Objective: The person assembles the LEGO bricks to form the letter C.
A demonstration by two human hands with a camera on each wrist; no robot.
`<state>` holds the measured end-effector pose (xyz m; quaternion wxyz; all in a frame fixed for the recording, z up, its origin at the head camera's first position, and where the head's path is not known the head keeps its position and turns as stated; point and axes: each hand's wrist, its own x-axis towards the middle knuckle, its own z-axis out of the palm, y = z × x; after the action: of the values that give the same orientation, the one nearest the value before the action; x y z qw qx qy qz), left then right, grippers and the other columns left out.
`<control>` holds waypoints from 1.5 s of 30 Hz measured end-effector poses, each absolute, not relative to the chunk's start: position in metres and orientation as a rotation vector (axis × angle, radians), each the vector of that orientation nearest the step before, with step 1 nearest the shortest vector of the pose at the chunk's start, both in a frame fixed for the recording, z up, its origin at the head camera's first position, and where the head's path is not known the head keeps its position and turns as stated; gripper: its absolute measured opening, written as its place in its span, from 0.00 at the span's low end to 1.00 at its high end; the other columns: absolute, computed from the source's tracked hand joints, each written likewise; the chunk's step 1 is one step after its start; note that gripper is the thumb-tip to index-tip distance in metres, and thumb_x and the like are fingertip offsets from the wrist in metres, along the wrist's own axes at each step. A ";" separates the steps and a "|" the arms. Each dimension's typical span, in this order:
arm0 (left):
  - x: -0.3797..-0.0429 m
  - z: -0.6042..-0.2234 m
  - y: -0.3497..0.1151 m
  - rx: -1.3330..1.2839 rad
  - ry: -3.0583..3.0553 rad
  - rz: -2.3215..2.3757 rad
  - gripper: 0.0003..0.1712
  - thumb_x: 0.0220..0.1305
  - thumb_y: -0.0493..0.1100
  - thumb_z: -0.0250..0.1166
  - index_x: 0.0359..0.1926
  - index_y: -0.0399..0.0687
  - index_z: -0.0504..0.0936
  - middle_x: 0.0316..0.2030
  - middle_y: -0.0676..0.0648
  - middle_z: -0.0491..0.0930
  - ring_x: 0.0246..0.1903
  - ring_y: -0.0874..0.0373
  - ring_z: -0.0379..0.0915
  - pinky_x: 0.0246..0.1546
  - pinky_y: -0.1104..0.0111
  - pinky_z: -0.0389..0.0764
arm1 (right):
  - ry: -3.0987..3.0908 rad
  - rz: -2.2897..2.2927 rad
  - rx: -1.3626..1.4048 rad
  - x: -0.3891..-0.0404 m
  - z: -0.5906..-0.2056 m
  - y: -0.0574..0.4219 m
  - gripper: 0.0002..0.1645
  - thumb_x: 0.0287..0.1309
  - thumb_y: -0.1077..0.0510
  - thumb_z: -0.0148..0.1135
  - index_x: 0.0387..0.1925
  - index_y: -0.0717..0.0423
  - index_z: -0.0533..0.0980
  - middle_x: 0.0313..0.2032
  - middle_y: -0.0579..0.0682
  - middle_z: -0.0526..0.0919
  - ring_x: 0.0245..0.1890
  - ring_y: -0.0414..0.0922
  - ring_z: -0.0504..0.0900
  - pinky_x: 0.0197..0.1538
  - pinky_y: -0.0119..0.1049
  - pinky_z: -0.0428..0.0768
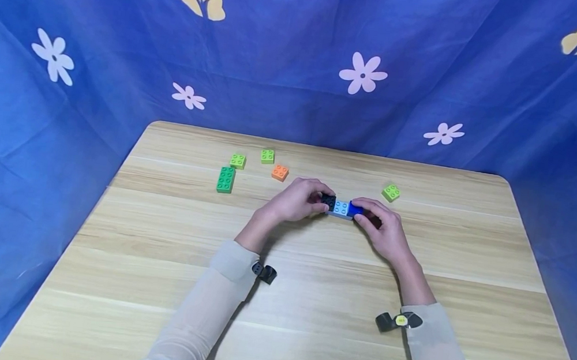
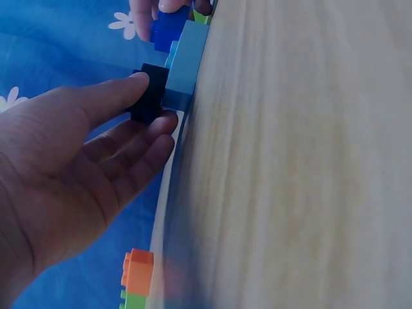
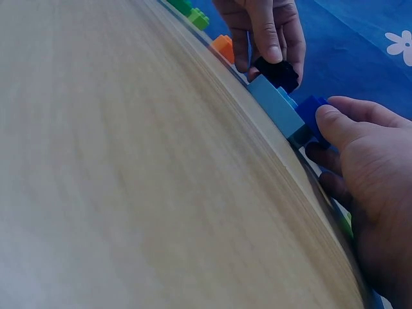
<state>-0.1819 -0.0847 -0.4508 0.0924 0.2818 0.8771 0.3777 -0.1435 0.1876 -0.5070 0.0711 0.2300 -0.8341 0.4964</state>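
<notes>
Left hand (image 1: 298,200): thumb and fingers pinch the black block (image 1: 328,202), at the left end of the light blue block (image 1: 341,208)
Right hand (image 1: 387,231): thumb and fingers pinch the dark blue block (image 1: 355,209), at its right end
Light blue block: just right of the head view's centre, on the table (image 1: 305,332)
Orange block (image 1: 280,172): upper middle, left of the hands
Green block (image 1: 225,180): farther left

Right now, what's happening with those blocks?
Someone's left fingers pinch a black block and the right fingers a dark blue block, at opposite ends of a light blue block on the table. Whether they're clicked on, I can't tell. Orange, green and three lime blocks lie nearby.
</notes>
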 end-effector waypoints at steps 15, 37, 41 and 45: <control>-0.181 -0.448 -0.082 0.707 2.566 1.131 0.19 0.71 0.41 0.72 0.61 0.46 0.86 0.53 0.46 0.86 0.40 0.57 0.83 0.41 0.68 0.84 | -2.500 1.502 0.686 -0.145 -0.508 0.188 0.20 0.69 0.64 0.69 0.60 0.49 0.84 0.60 0.50 0.86 0.61 0.51 0.83 0.60 0.24 0.78; -0.182 -0.451 -0.084 0.758 2.550 1.124 0.22 0.71 0.41 0.72 0.63 0.46 0.84 0.56 0.46 0.85 0.51 0.54 0.83 0.55 0.63 0.83 | -2.517 1.516 0.669 -0.142 -0.509 0.189 0.20 0.71 0.63 0.68 0.61 0.48 0.84 0.61 0.49 0.85 0.61 0.49 0.83 0.61 0.27 0.79; -0.186 -0.451 -0.095 0.833 2.576 1.087 0.29 0.69 0.43 0.74 0.68 0.46 0.80 0.62 0.45 0.83 0.61 0.51 0.79 0.67 0.59 0.77 | -2.519 1.507 0.671 -0.142 -0.509 0.189 0.20 0.71 0.62 0.68 0.61 0.48 0.84 0.61 0.49 0.85 0.62 0.50 0.82 0.63 0.29 0.78; -0.192 -0.448 -0.114 0.793 2.585 1.157 0.31 0.68 0.42 0.74 0.70 0.46 0.78 0.64 0.46 0.81 0.65 0.48 0.76 0.71 0.56 0.74 | -2.516 1.488 0.687 -0.143 -0.508 0.188 0.20 0.70 0.63 0.68 0.61 0.50 0.84 0.61 0.51 0.85 0.63 0.53 0.82 0.66 0.34 0.77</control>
<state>-0.1915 -0.1136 -0.4477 0.1002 0.2682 0.8746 0.3913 -0.1433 0.1882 -0.5077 0.0692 0.2283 -0.8359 0.4943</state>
